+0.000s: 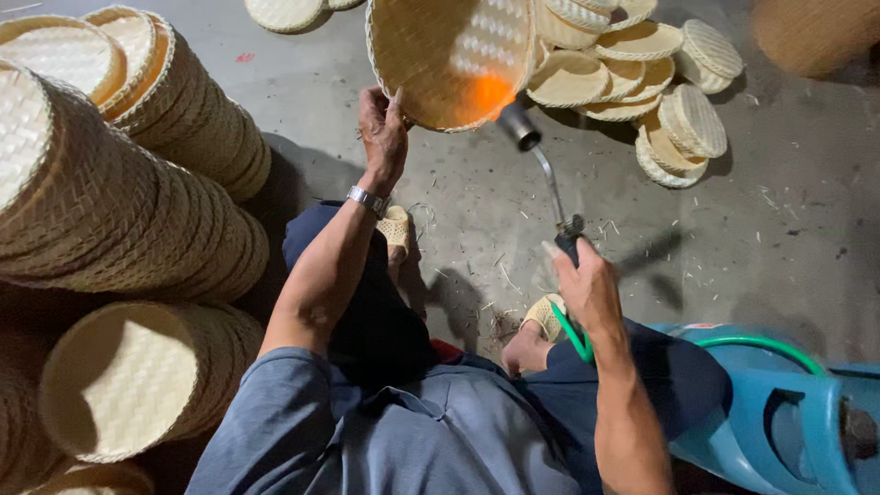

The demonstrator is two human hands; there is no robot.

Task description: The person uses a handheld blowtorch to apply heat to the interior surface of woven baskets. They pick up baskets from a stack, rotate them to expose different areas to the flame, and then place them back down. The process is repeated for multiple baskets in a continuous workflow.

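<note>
Right hand [591, 291] grips the gas torch [548, 179], flame up-left from its fingers onto the woven tray [440, 46] pinched at the rim by the left hand [382, 128].

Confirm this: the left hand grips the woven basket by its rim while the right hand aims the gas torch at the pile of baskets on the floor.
Not quite. The head view shows the right hand aiming the gas torch at the inside of the woven basket that the left hand grips by its rim, where an orange glow shows. The pile of baskets lies beyond, untouched by the flame.
</note>
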